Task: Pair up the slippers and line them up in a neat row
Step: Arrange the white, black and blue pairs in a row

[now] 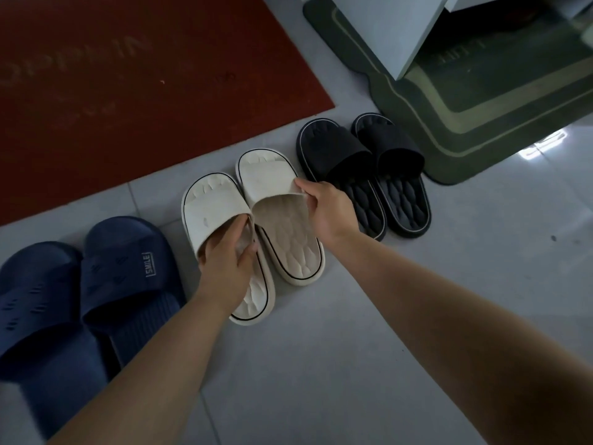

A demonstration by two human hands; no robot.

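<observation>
Lettering reading "SMILE" is printed in a small boxed label point(148, 264) on the strap of one navy slipper point(125, 226), which is set beside its navy partner point(35, 300) at the lower left of the tiled floor point(353, 332). Faded writing is seen across the red mat point(128, 75) and a short line on the green mat point(500, 123), but both are too blurred to be read. Both bare arms are stretched forward and down from the lower edge of the view. The left hand point(224, 268) is pushed into the left cream slipper point(211, 203) from the heel side, its fingers curled under the strap and its thumb laid by the strap's rear edge, so that the strap is gripped. The right hand point(330, 208) is held palm down over the right cream slipper point(288, 248), whose strap is pinched at its rear outer corner between thumb and fingers. The two cream slippers are placed side by side in the middle of the floor, toes towards the red mat, their straps touching; whether either sole is lifted cannot be told. Just to their right a pair of black slippers point(340, 149) is lined up, toes near the green mat's edge. Part of the green mat is hidden by a pale cabinet panel point(394, 33).
</observation>
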